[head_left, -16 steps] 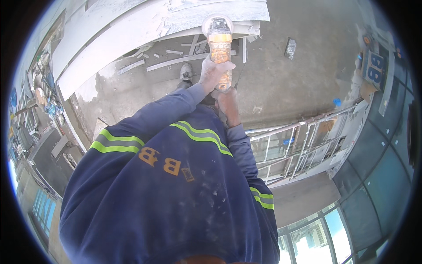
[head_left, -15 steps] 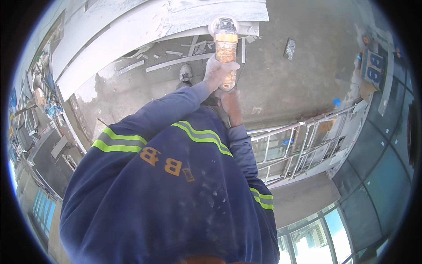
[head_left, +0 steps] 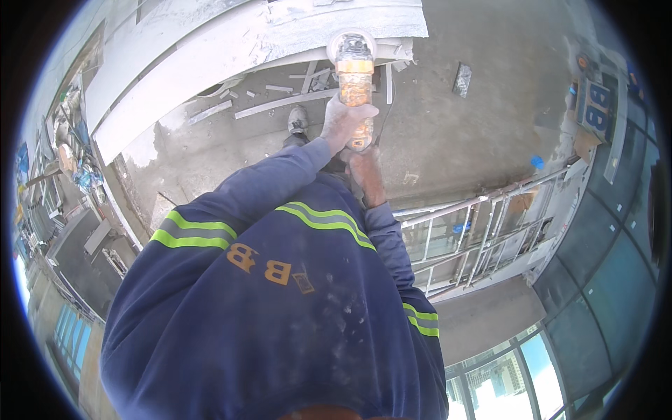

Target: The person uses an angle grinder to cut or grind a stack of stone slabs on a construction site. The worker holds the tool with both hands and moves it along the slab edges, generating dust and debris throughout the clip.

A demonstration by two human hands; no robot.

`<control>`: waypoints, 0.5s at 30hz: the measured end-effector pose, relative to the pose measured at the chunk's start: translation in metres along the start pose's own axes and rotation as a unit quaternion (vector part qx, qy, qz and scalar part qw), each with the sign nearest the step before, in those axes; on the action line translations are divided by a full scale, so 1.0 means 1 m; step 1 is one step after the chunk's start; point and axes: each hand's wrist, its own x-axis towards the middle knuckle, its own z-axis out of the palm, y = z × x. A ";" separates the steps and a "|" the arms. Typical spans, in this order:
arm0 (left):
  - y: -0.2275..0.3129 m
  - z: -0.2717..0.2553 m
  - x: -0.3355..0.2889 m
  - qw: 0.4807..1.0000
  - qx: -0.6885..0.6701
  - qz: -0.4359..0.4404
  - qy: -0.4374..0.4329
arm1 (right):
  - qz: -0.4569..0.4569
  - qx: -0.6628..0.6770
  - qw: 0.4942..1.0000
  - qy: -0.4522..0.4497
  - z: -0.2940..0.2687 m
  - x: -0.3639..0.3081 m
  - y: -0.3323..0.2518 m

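A dusty orange angle grinder (head_left: 355, 82) reaches away from my body, its round disc (head_left: 342, 43) at the near edge of a pale, dust-covered board (head_left: 294, 31). My left hand (head_left: 342, 120) is wrapped round the grinder's body, thumb across the top. Behind it, my right hand (head_left: 367, 175) closes on the rear end of the tool; its fingers are partly hidden beneath. Whether the disc touches the board I cannot tell.
Offcut strips (head_left: 287, 103) litter the concrete floor under the board, near my shoe (head_left: 298, 120). A small block (head_left: 461, 79) lies farther right. White metal scaffold frames (head_left: 483, 224) stand at the right, before dark glass panels (head_left: 595, 280). Debris (head_left: 84, 168) is heaped at the left.
The grinder and both hands have shifted slightly left and a little nearer to me along the board's edge. My grip on the tool is the same.
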 end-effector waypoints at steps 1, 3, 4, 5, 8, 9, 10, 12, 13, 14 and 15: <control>0.002 -0.010 -0.009 1.000 -0.022 -0.004 0.017 | 0.001 0.003 1.000 -0.011 0.008 -0.005 0.000; 0.010 -0.020 -0.017 1.000 -0.009 -0.002 0.027 | -0.039 -0.054 0.998 -0.015 0.014 0.007 0.017; 0.010 -0.023 -0.020 0.999 -0.003 -0.005 0.035 | -0.055 -0.083 0.995 -0.019 0.016 0.006 0.017; 0.007 -0.018 -0.019 0.999 0.000 0.002 0.035 | -0.035 -0.057 0.998 -0.016 0.013 0.005 0.017; -0.003 0.015 -0.001 1.000 0.002 0.014 0.016 | 0.011 -0.012 1.000 0.006 -0.014 0.006 0.003; -0.008 0.031 0.010 1.000 -0.001 0.011 -0.005 | 0.021 -0.019 0.999 0.022 -0.028 0.011 -0.003; -0.012 0.048 0.021 1.000 -0.005 0.010 -0.029 | 0.027 -0.026 0.998 0.041 -0.043 0.019 -0.007; -0.003 0.086 0.033 0.998 0.039 0.015 -0.042 | 0.007 -0.031 0.997 0.063 -0.076 0.034 -0.012; 0.000 0.096 0.039 0.997 0.061 0.019 -0.047 | -0.004 -0.034 0.997 0.073 -0.083 0.037 -0.017; 0.001 0.099 0.043 0.997 0.056 0.009 -0.050 | -0.008 -0.035 0.996 0.078 -0.085 0.037 -0.019; 0.002 0.101 0.045 0.997 0.050 0.000 -0.053 | -0.012 -0.036 0.996 0.083 -0.086 0.037 -0.021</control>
